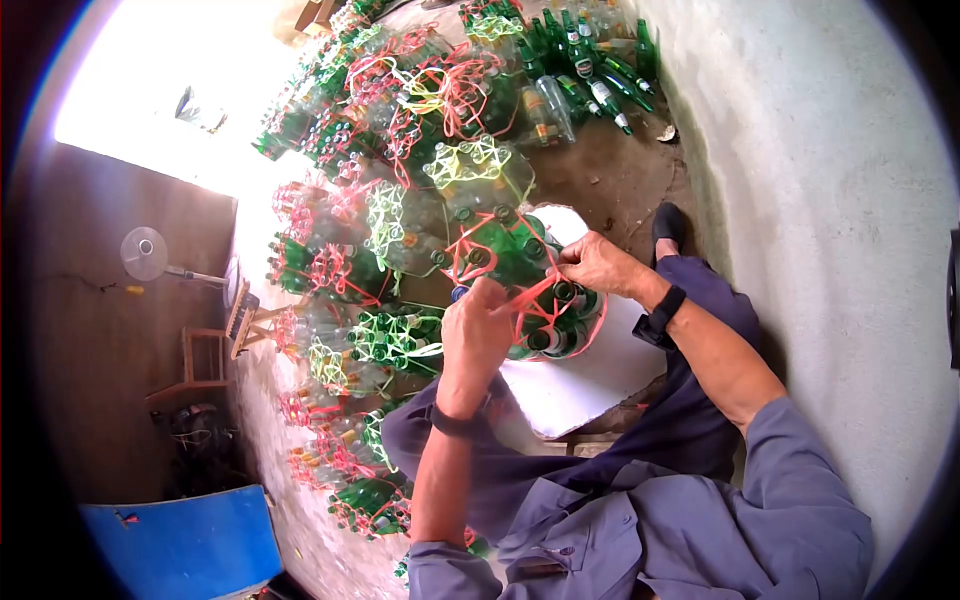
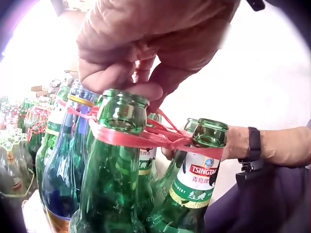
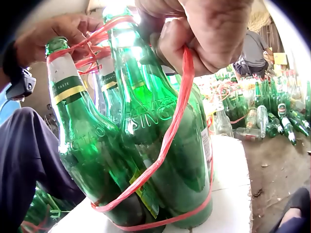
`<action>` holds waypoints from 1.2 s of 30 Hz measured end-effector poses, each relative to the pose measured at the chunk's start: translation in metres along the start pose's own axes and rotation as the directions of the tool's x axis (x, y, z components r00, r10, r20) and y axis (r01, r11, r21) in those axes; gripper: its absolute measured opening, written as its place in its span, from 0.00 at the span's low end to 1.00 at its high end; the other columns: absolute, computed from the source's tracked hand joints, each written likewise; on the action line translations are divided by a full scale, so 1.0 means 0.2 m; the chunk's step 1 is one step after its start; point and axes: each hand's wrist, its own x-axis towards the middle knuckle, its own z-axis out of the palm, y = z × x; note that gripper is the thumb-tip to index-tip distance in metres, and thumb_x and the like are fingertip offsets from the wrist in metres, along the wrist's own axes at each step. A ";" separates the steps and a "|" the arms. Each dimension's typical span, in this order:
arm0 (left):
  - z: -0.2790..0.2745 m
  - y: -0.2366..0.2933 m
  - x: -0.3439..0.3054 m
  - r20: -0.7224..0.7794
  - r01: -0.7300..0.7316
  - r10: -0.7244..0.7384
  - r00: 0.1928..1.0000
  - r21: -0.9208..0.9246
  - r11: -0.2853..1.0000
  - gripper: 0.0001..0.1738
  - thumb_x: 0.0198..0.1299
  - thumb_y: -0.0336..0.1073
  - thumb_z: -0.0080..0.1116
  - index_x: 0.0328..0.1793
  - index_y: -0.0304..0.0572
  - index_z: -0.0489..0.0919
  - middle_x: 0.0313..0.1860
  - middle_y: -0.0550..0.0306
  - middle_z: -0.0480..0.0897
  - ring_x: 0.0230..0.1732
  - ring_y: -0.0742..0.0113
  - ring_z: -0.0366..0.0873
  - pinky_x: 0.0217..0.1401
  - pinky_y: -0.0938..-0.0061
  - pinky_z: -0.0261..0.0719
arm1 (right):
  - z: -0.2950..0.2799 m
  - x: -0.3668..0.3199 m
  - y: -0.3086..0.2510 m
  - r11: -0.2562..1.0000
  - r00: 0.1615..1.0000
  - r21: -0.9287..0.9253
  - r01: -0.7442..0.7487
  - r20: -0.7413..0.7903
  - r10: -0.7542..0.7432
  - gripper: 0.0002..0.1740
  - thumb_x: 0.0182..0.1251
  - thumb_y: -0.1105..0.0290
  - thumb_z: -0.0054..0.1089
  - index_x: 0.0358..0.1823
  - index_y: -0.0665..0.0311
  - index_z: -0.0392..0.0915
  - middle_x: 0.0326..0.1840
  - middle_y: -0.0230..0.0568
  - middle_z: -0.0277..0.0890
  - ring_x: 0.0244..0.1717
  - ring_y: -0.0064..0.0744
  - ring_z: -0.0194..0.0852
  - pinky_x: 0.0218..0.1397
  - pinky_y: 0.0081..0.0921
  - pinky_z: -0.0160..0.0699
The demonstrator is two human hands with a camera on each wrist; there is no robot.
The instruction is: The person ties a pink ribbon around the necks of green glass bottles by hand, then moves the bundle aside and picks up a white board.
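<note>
Tied bottles [image 3: 187, 165] on white board [image 1: 590, 390]

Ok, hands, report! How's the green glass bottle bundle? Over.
Left hand, right hand: pinching red plastic twine. Green glass bottles: standing, looped together on flat white board. Nothing visibly in the way.

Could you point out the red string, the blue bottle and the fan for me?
Red string [image 3: 169, 137]: right wrist view, on its long slanting strand.
Blue bottle [image 2: 62, 177]: left wrist view, on its shoulder.
Fan [image 1: 146, 247]: head view, on the middle of its round head.
</note>
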 end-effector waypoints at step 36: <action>0.33 0.09 -0.23 -0.220 -0.286 0.378 0.899 0.357 0.889 0.35 0.57 0.37 0.63 0.74 0.44 0.73 0.79 0.42 0.70 0.82 0.48 0.63 0.82 0.44 0.43 | 0.00 -0.32 -0.15 0.947 0.969 0.263 -0.186 -0.111 0.221 0.23 0.70 0.61 0.65 0.17 0.63 0.72 0.16 0.22 0.63 0.22 0.16 0.56 0.26 0.26 0.57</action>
